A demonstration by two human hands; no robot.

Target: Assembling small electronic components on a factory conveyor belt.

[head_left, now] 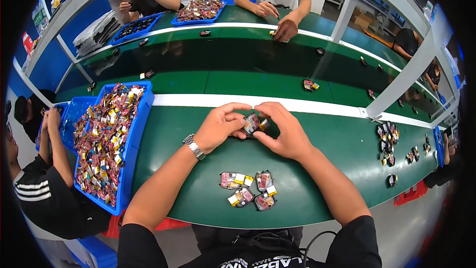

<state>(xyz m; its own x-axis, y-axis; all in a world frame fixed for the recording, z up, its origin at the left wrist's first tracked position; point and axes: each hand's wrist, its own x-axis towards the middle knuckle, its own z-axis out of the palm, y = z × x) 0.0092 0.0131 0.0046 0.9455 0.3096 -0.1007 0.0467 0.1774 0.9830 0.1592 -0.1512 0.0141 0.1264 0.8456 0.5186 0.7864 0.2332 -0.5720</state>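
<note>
Over the green worktop, a small black plastic casing with a circuit board inside [251,124] is held up between both hands. My left hand [218,128], with a metal watch on its wrist, pinches it from the left between thumb and fingers. Curved around its right side is my right hand [288,133], its thumb at the lower edge and its fingertips near the top, beside a small yellow-and-white battery. Below the hands lie several similar open casings [242,197] in a cluster, showing red boards and silver-and-yellow batteries.
A blue bin [130,161] heaped with red boards and batteries stands at left. More casings [388,141] lie at right. Beyond a white rail [258,102] runs a green conveyor [233,82] carrying scattered units. Grey frame posts [404,82] rise at right. Co-workers sit left and opposite.
</note>
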